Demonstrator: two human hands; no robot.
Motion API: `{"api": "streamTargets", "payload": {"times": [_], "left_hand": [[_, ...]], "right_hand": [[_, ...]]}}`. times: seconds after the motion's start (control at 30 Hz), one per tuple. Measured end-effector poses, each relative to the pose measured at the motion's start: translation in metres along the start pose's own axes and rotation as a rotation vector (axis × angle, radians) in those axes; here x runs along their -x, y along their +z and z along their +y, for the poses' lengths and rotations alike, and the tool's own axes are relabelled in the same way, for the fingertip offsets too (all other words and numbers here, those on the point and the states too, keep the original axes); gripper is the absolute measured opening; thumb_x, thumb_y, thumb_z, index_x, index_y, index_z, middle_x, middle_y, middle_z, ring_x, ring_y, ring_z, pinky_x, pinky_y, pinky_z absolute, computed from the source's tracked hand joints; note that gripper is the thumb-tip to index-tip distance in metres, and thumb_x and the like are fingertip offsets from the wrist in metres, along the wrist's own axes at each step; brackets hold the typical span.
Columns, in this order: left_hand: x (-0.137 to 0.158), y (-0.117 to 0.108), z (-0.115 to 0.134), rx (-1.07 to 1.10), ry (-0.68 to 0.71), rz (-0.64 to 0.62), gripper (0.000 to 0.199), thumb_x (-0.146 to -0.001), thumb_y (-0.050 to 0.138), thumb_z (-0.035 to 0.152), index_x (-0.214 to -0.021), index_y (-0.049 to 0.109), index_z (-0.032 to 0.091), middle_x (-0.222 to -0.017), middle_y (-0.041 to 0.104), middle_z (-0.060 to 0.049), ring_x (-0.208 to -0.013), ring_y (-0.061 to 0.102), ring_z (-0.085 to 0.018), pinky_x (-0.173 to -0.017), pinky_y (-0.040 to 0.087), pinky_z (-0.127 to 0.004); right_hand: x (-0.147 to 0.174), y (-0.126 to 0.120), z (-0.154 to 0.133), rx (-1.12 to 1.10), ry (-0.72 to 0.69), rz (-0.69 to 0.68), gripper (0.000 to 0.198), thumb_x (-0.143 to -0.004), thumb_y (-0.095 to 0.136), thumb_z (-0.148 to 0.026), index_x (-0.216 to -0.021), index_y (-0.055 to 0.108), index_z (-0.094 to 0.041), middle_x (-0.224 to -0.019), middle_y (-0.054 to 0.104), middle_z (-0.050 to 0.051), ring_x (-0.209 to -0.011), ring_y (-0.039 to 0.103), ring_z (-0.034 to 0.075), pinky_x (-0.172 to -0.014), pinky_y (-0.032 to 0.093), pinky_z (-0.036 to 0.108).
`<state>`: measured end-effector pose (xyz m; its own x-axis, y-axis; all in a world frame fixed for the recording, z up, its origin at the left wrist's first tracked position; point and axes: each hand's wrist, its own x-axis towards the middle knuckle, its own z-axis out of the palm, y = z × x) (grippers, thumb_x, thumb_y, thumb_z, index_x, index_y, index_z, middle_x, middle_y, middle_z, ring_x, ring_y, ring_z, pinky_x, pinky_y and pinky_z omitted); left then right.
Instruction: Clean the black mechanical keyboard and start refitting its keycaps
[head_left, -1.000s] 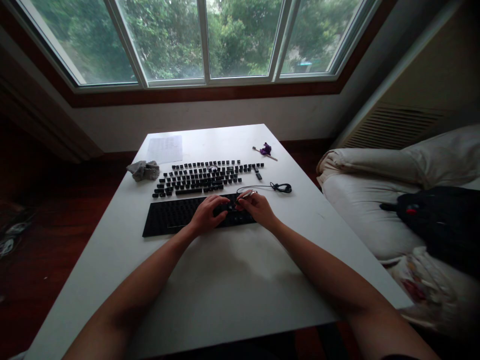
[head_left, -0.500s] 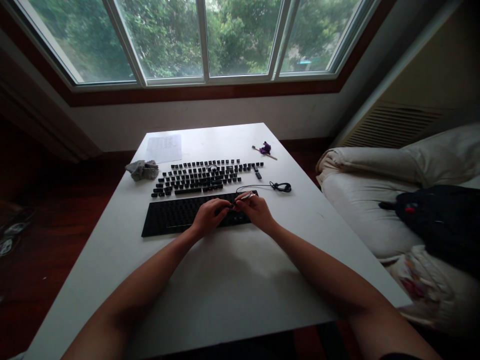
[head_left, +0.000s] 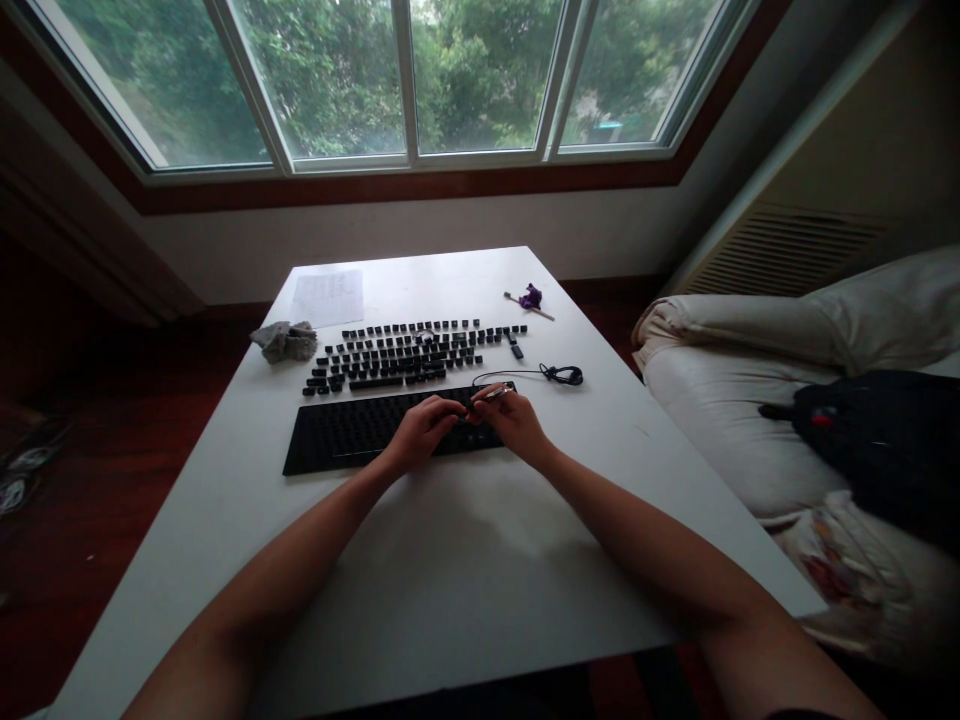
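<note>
A black keyboard (head_left: pixel 337 432) with its keycaps off lies on the white table. Over its right part, my left hand (head_left: pixel 426 430) and my right hand (head_left: pixel 510 415) meet at the fingertips. My right hand is closed around a thin, shiny metal tool (head_left: pixel 497 393), whose exact kind does not show. The fingers of my left hand are pinched together at the tool's end; any small dark piece between them is too small to make out. Beyond the keyboard, several loose black keycaps (head_left: pixel 376 382) stand in rows.
A coiled black cable (head_left: pixel 562 374) lies right of the keyboard. Farther back are a toothbrush (head_left: pixel 544 313) by a purple cloth (head_left: pixel 531 296), a sheet of paper (head_left: pixel 328 297) and a grey rag (head_left: pixel 285 342). A sofa (head_left: pixel 697 400) with a black bag (head_left: pixel 870 420) stands at the right.
Both hands stay at nearly the same spot over the keyboard. Only slight shifts of the fingers show; the keycap rows look the same.
</note>
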<state>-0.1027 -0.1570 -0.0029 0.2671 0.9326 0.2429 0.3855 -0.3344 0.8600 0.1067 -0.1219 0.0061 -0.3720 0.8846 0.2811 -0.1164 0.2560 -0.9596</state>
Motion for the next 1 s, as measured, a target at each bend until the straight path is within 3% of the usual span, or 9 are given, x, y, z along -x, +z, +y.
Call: {"api": "streamTargets", "payload": {"times": [0.13, 0.43, 0.67, 0.8, 0.87, 1.0], "left_hand": [[0.001, -0.002, 0.003, 0.110, -0.102, -0.121, 0.031, -0.096, 0.057, 0.042, -0.110, 0.069, 0.017, -0.076, 0.060, 0.000, -0.063, 0.053, -0.011, -0.058, 0.042, -0.022], [0.000, -0.008, 0.000, 0.305, -0.206, -0.050, 0.042, -0.093, 0.057, 0.053, -0.106, 0.067, 0.015, -0.076, 0.062, -0.001, -0.060, 0.055, -0.010, -0.056, 0.044, -0.021], [-0.003, -0.007, -0.008, 0.276, -0.153, 0.023, 0.031, -0.090, 0.064, 0.041, -0.111, 0.066, 0.017, -0.084, 0.067, -0.002, -0.068, 0.061, -0.012, -0.065, 0.048, -0.023], [-0.010, -0.015, -0.011, 0.032, -0.092, 0.160, 0.027, -0.089, 0.065, 0.034, -0.112, 0.067, 0.020, -0.099, 0.072, -0.005, -0.085, 0.067, -0.016, -0.079, 0.052, -0.029], [-0.018, -0.020, -0.010, -0.175, -0.058, 0.210, 0.023, -0.089, 0.064, 0.031, -0.109, 0.069, 0.021, -0.099, 0.072, -0.004, -0.082, 0.066, -0.016, -0.079, 0.051, -0.029], [-0.041, -0.024, -0.005, -0.496, 0.026, 0.189, 0.018, -0.089, 0.063, 0.025, -0.105, 0.070, 0.021, -0.098, 0.070, -0.003, -0.076, 0.064, -0.015, -0.077, 0.049, -0.029]], "right_hand": [[-0.002, -0.002, 0.003, -0.053, 0.027, -0.033, 0.033, -0.087, 0.072, -0.049, -0.098, 0.063, -0.019, -0.071, 0.074, 0.002, -0.066, 0.074, 0.019, -0.065, 0.061, 0.032], [-0.001, -0.003, 0.002, -0.058, 0.009, -0.044, 0.031, -0.087, 0.073, -0.047, -0.099, 0.065, -0.019, -0.075, 0.074, 0.003, -0.071, 0.075, 0.020, -0.068, 0.062, 0.033], [-0.001, -0.005, 0.000, -0.016, -0.016, -0.057, 0.028, -0.087, 0.073, -0.044, -0.097, 0.066, -0.019, -0.074, 0.074, 0.003, -0.069, 0.074, 0.018, -0.067, 0.061, 0.032], [-0.001, -0.010, 0.002, -0.031, -0.015, -0.033, 0.028, -0.087, 0.074, -0.044, -0.097, 0.066, -0.020, -0.074, 0.073, 0.002, -0.070, 0.074, 0.019, -0.067, 0.062, 0.033], [-0.001, -0.013, 0.003, -0.043, -0.013, -0.016, 0.029, -0.086, 0.075, -0.045, -0.097, 0.066, -0.020, -0.076, 0.073, 0.002, -0.071, 0.074, 0.019, -0.067, 0.062, 0.033], [0.002, -0.020, 0.009, -0.031, 0.006, -0.001, 0.031, -0.085, 0.074, -0.047, -0.097, 0.066, -0.020, -0.075, 0.072, 0.001, -0.070, 0.074, 0.019, -0.068, 0.062, 0.033]]}}
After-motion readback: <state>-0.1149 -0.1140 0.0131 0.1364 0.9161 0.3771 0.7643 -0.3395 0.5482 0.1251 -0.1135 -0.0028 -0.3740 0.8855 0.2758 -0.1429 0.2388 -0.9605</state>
